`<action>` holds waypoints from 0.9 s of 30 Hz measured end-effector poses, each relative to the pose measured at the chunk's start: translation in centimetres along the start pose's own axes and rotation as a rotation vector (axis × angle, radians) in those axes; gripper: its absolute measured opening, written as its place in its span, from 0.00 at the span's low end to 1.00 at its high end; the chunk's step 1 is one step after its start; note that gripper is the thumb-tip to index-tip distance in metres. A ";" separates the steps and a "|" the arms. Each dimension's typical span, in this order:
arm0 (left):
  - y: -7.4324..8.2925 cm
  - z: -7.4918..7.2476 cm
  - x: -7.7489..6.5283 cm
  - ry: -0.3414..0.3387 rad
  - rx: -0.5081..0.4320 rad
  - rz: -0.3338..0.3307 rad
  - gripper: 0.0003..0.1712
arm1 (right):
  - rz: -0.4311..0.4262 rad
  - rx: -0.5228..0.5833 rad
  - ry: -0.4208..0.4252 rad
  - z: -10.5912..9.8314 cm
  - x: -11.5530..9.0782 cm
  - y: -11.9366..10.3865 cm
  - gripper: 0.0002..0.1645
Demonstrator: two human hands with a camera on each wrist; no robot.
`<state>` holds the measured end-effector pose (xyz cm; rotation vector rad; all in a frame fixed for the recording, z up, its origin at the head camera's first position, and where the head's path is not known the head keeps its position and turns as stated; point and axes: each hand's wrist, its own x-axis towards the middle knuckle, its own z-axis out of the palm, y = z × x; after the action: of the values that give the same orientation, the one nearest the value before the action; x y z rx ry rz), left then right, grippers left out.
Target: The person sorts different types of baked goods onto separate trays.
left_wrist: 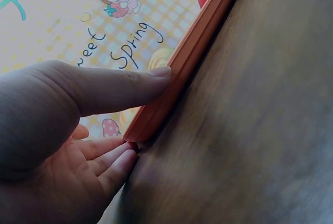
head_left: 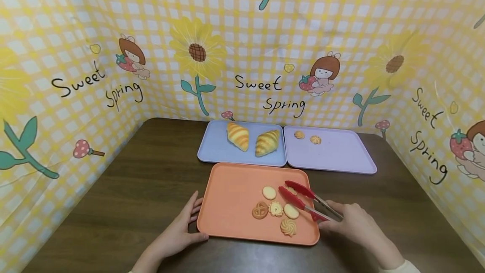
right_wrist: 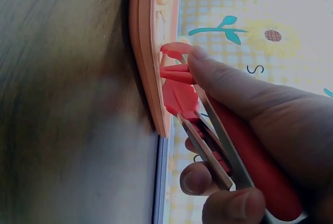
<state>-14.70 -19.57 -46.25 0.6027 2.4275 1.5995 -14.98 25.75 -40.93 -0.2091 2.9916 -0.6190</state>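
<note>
My right hand [head_left: 358, 224] grips a pair of red-tipped metal tongs [head_left: 293, 199], also large in the right wrist view. The tongs' spread red tips are on either side of a small cookie [head_left: 291, 190], which they partly hide; contact is unclear. Around them on the orange tray [head_left: 231, 205] lie a pretzel cookie [head_left: 259, 210], a scalloped cookie [head_left: 275, 209], a swirl cookie [head_left: 288, 227] and plain round cookies [head_left: 269, 192]. At the tray's near left corner, my left hand [head_left: 178, 228] touches the rim, its thumb [left_wrist: 140, 84] against the front side and fingers extended along the left.
Behind the orange tray, a blue tray [head_left: 212, 151] bears two croissants [head_left: 238, 136]. Beside it a lilac tray [head_left: 341, 151] holds two small swirled cookies [head_left: 315, 140]. Brown wooden tabletop [head_left: 125, 188] extends on both sides, and a yellow checked cloth [head_left: 242, 45] hangs around it.
</note>
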 end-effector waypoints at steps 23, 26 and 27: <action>-0.1 -0.1 0.0 -0.005 0.000 -0.017 0.66 | 0.046 -0.035 -0.026 -1.7 -0.3 0.2 0.53; -0.1 0.0 0.0 -0.004 0.006 -0.010 0.66 | 0.050 -0.045 -0.035 -2.2 -0.8 0.4 0.54; -0.1 0.0 0.0 -0.004 0.007 -0.009 0.66 | 0.049 -0.048 -0.037 -2.3 -1.0 0.4 0.54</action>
<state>-14.70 -19.62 -46.29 0.5950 2.4300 1.5854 -14.30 27.16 -38.91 -0.1481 2.9682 -0.5337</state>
